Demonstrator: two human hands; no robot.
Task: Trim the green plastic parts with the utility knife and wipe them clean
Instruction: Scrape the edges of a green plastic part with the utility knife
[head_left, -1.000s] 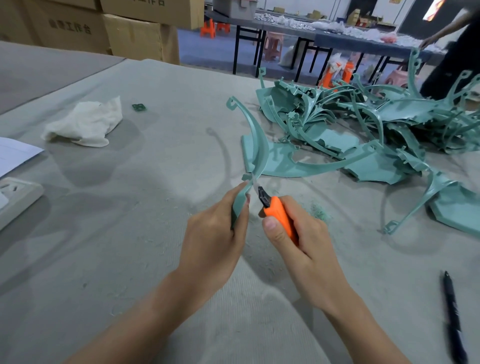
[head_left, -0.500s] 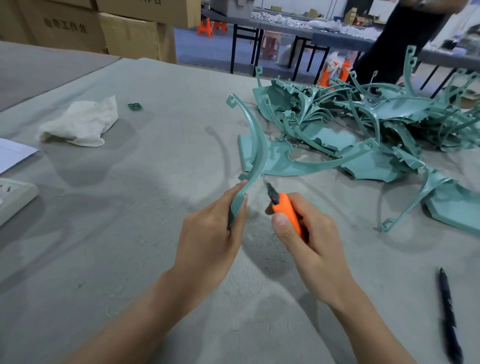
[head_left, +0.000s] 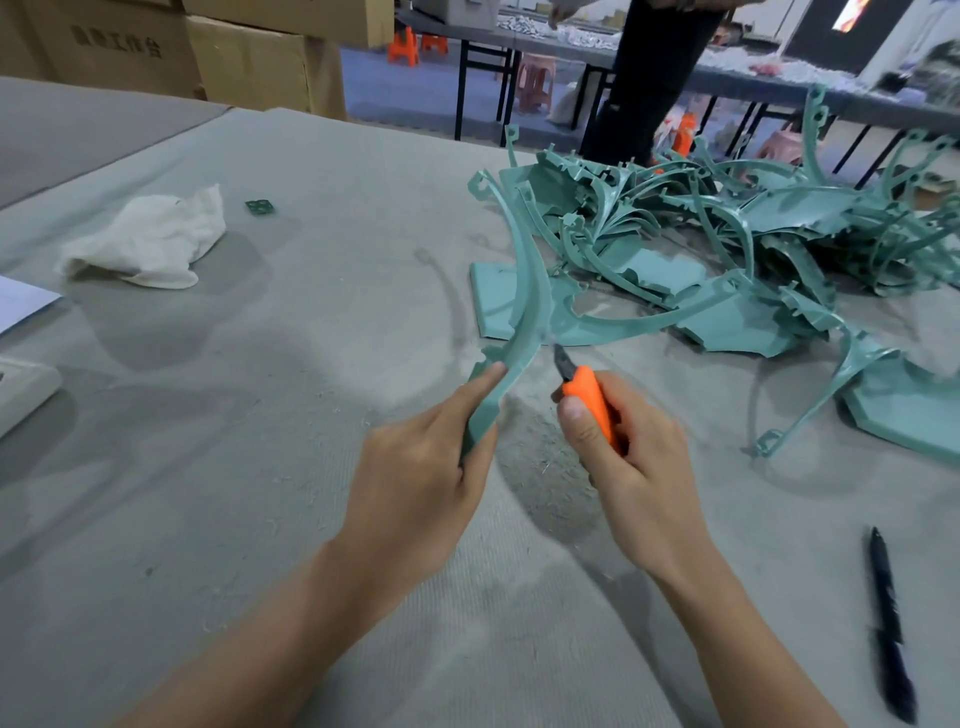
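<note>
Utility knife (head_left: 587, 400) off green part (head_left: 527, 291) tab.

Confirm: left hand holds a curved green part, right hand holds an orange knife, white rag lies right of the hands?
One error: the head view shows the white rag left of the hands. The left hand does hold the curved green part, the right hand the orange knife.

Grey felt-covered table (head_left: 332, 291) — white rag (head_left: 148, 239), green parts pile (head_left: 727, 249), black pen (head_left: 889, 623).

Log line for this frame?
left hand grips curved green part | right hand grips orange utility knife | blade beside part | white rag aside
</note>
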